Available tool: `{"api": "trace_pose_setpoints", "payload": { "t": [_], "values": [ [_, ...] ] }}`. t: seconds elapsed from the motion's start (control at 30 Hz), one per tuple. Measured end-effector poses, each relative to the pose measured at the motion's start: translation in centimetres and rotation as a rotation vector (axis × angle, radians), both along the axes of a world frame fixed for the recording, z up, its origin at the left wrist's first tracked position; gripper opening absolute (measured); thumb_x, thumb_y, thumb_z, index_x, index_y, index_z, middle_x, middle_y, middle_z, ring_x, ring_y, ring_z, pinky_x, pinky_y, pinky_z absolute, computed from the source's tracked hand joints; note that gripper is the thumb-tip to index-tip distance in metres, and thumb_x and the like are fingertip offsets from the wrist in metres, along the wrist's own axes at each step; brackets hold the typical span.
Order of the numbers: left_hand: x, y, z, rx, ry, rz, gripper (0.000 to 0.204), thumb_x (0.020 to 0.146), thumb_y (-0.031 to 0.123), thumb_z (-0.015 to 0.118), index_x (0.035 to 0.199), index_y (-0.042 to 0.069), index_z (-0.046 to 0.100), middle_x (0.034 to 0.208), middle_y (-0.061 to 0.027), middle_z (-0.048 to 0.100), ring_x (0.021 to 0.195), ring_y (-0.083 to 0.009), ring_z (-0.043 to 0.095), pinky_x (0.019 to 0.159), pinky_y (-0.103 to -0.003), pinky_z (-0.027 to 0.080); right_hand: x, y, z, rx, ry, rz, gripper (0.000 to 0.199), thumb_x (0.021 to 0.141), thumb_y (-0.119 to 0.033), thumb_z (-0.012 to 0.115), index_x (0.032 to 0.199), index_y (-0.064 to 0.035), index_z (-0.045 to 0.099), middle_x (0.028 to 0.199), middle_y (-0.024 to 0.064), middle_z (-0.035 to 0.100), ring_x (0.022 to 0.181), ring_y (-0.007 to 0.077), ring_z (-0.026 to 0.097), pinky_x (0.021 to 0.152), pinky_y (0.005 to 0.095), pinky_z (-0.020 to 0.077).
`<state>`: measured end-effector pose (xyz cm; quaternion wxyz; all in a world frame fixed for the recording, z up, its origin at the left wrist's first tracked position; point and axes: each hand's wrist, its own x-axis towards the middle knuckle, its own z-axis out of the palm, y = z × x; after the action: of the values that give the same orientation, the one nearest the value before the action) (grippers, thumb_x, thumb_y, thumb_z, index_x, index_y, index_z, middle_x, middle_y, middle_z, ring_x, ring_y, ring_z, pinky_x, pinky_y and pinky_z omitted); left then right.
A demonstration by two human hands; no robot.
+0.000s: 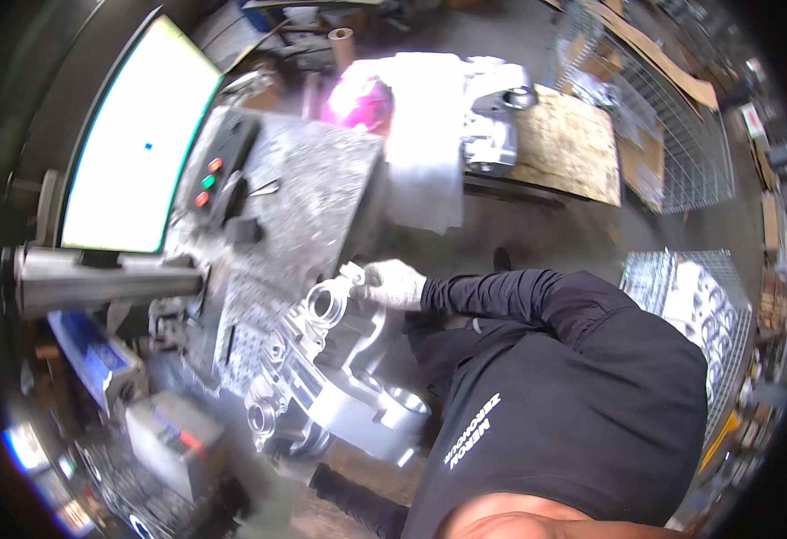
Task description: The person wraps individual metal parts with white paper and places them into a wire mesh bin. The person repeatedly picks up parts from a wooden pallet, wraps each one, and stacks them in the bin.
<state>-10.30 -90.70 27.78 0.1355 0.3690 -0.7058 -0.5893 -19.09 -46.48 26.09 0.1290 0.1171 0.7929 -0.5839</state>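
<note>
A large silvery metal casting with round bored openings is tilted in front of my body, beside the grey bench. My right hand, in a white glove, grips the casting at its upper end, next to a ring-shaped bore. My left forearm in a black sleeve reaches toward the casting's lower end. The left hand itself is hidden or lost in blur there, so its fingers do not show. Behind the casting lies a perforated metal surface, partly covered by it.
A bright screen stands at the left, near a control box with red and green buttons on the metal bench. Another casting sits on a worn board beside white sheeting. Wire baskets line the right side.
</note>
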Motion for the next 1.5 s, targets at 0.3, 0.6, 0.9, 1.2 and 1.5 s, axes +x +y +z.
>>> {"api": "trace_pose_setpoints", "payload": {
  "t": [0.3, 0.6, 0.9, 1.2, 1.5],
  "values": [
    [-0.1, 28.4, -6.3, -0.122, -0.476, -0.356, 0.069, 0.093, 0.058, 0.059, 0.12, -0.006, 0.064, 0.104, -0.0119, 0.064, 0.088, -0.0223, 0.061, 0.072, -0.036, 0.055, 13.8, 24.5, -15.1, 0.149, -0.508, -0.313, 0.075, 0.083, -0.072, 0.054, 0.095, -0.0002, 0.072, 0.093, 0.0237, 0.07, 0.092, 0.0381, 0.068, 0.08, 0.0458, 0.0525],
    [1.8, 69.8, -26.7, 0.38, -0.726, -0.802, 0.027, 0.092, 0.019, 0.061, 0.116, 0.007, 0.063, 0.116, -0.0106, 0.065, 0.095, -0.0204, 0.064, 0.076, -0.032, 0.055, 32.6, 67.8, -28.1, 0.535, -0.656, -0.687, 0.057, 0.083, -0.058, 0.061, 0.088, -0.0035, 0.074, 0.082, 0.0215, 0.07, 0.081, 0.038, 0.069, 0.071, 0.0452, 0.0548],
    [5.8, 100.1, -36.0, -0.745, -0.206, -1.988, 0.032, 0.097, 0.02, 0.041, 0.082, 0.002, 0.064, 0.08, -0.0224, 0.066, 0.074, -0.0373, 0.066, 0.066, -0.051, 0.052, 42.4, 98.6, -28.9, 0.625, -0.933, -0.883, 0.085, 0.085, -0.076, 0.048, 0.126, -0.0037, 0.064, 0.131, 0.0234, 0.06, 0.127, 0.0343, 0.054, 0.106, 0.0404, 0.0408],
    [7.0, 97.4, -32.7, 0.083, -0.467, -1.456, 0.042, 0.098, 0.033, 0.052, 0.119, -0.002, 0.061, 0.106, -0.0192, 0.069, 0.1, -0.0277, 0.065, 0.091, -0.036, 0.048, 48.9, 101.1, -34.4, 0.569, -0.685, -0.931, 0.089, 0.089, -0.071, 0.049, 0.137, 0.0032, 0.052, 0.134, 0.0225, 0.059, 0.129, 0.0318, 0.052, 0.107, 0.0358, 0.0374],
    [-4.0, 77.3, -38.3, -0.639, -0.566, -0.707, 0.081, 0.076, 0.034, 0.077, 0.143, 0.012, 0.039, 0.139, -0.0223, 0.045, 0.124, -0.0404, 0.05, 0.103, -0.046, 0.043, 67.7, 82.9, -28.8, 0.715, -1.063, -0.889, 0.07, 0.096, -0.056, 0.047, 0.134, 0.0016, 0.054, 0.134, 0.0236, 0.057, 0.123, 0.0396, 0.055, 0.105, 0.0412, 0.0403]
  ]
}}
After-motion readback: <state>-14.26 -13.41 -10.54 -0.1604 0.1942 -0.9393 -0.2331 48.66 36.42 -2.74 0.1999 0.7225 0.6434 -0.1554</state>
